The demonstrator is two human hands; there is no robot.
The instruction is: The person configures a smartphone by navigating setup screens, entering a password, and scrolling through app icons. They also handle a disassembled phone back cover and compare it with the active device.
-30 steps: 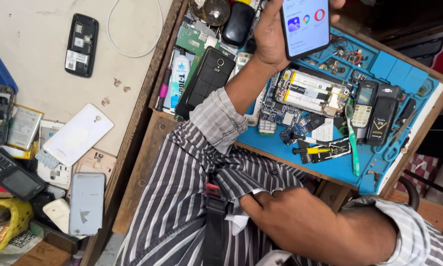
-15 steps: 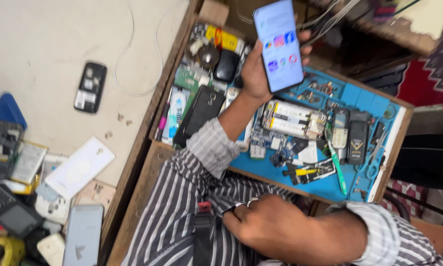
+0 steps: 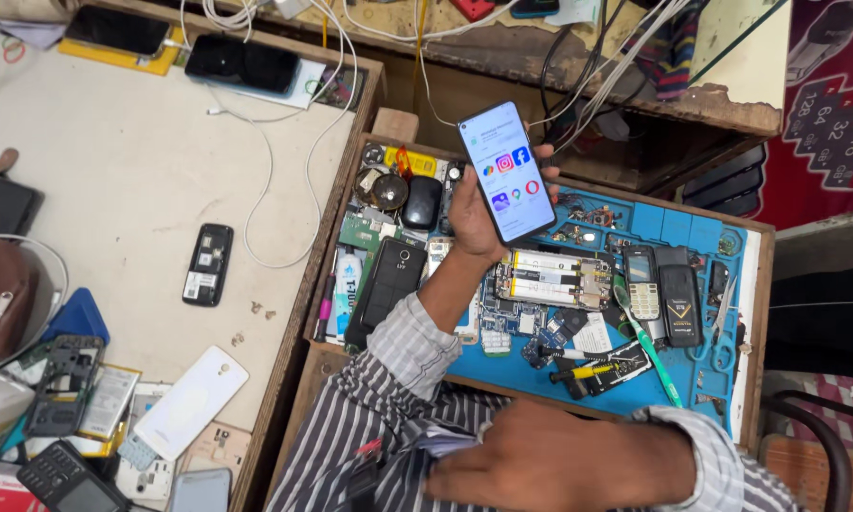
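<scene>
Left hand (image 3: 478,213) holds lit smartphone (image 3: 507,171) — upright.

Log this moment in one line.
left hand: holds lit smartphone over blue repair mat | right hand: empty, on striped shirt

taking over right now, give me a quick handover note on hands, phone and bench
Left hand: grip closed round the smartphone, held up over the blue work tray, screen lit and showing app icons.
Right hand: open and empty, flat on the striped shirt at the chest.
In the tray: an opened phone with its insides exposed and a keypad phone, both untouched.
Done: held phone is powered on. Left: opened phone not closed up.
</scene>
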